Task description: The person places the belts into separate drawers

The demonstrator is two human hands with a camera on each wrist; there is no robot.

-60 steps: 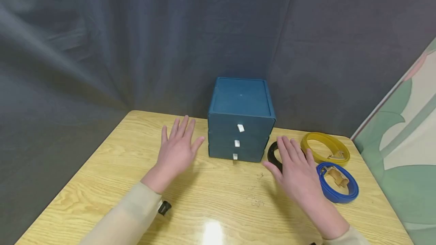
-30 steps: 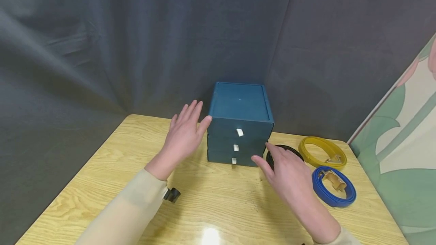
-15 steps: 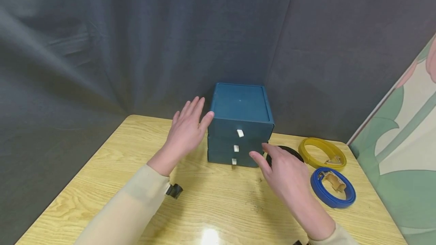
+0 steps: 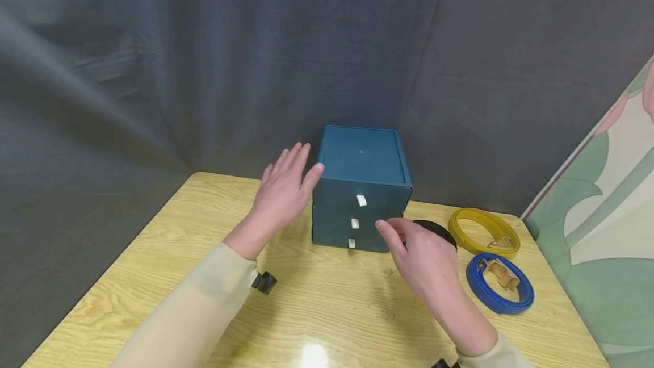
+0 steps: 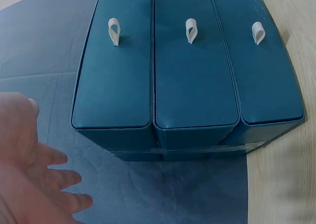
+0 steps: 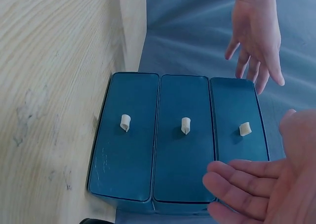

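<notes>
Yellow belt and blue belt lie coiled on table.

Drawer box: dark teal plastic, smooth, matt with a faint sheen; scuff marks on the bottom drawer front. Pull tabs: off-white, soft-looking, matt. Table under the box: light wood grain, smooth and glossy, with a lamp glare on it and dark scuffs in front of the box. Backdrop behind the box: grey cloth, matt, creased. Right of the box, coiled belts: black belt, matt; yellow belt and blue belt, smooth with a slight sheen, buckles look metal. Sleeves: beige cloth, matt.
</notes>
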